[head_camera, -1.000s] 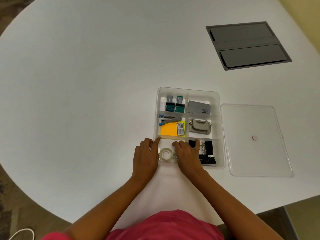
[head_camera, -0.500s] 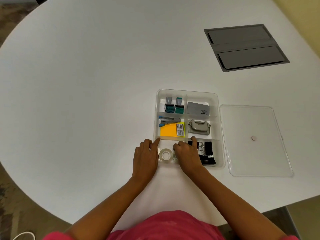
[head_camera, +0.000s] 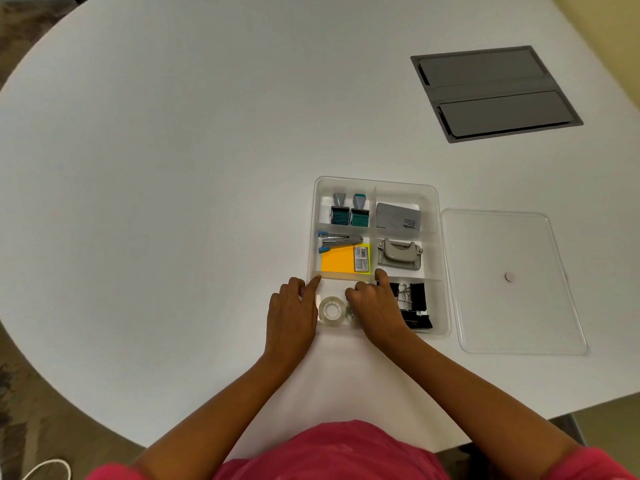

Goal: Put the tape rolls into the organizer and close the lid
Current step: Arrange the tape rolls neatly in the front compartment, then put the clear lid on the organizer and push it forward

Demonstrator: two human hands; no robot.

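A clear organizer (head_camera: pixel 437 216) with several compartments lies open on the white table. In its near left compartment a clear tape roll (head_camera: pixel 330 311) lies flat. A second clear roll (head_camera: pixel 350 315) shows only partly beside it, under my right hand (head_camera: pixel 375 304), whose fingers curl over it with one finger stretched to the divider. My left hand (head_camera: pixel 292 317) rests against the organizer's near left corner, index finger on the rim. The clear lid (head_camera: pixel 512 282) lies flat on the table, just right of the organizer.
Other compartments hold two stamps (head_camera: pixel 349 211), a grey card box (head_camera: pixel 398 216), a stapler (head_camera: pixel 339 240), orange sticky notes (head_camera: pixel 337 261), a hole punch (head_camera: pixel 400 254) and black binder clips (head_camera: pixel 415 306). A grey cable hatch (head_camera: pixel 495 93) sits in the table at the far right.
My right hand's stretched finger has crept slightly farther and to the left along the divider. My left hand and the visible tape roll have stayed put.
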